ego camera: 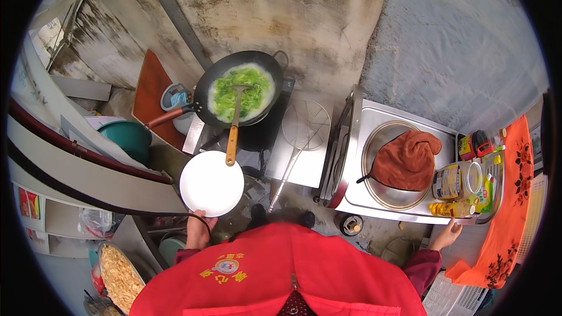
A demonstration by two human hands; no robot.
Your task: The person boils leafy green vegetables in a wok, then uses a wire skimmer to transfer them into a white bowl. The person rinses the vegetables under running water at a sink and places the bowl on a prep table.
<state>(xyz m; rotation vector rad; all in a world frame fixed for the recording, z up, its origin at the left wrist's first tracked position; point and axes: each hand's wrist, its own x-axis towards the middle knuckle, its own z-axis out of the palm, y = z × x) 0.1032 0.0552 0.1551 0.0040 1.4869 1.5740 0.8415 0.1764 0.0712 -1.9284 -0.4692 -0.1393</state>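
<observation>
My left hand (199, 229) grips the near rim of a white plate or shallow bowl (210, 184), held below the wok. In the black wok (204, 68), chopped leafy greens (259, 83) lie in pale, steaming liquid. A spatula with a wooden handle (232, 142) rests in it, its end overlapping the plate in view. At the right, my right hand (445, 236) is by the front edge of the steel sink unit (386, 216), fingers partly curled and nothing visible in them. Just above it lies a small bottle of yellow oil (450, 209).
A wire skimmer (306, 127) lies on a steel surface (281, 164) beside the induction cooker (252, 140). A brown cloth (406, 162) covers part of a steel basin (373, 193). A plastic jar (454, 180) stands among bottles. Left are a green basin (127, 138) and a food-filled tray (118, 278).
</observation>
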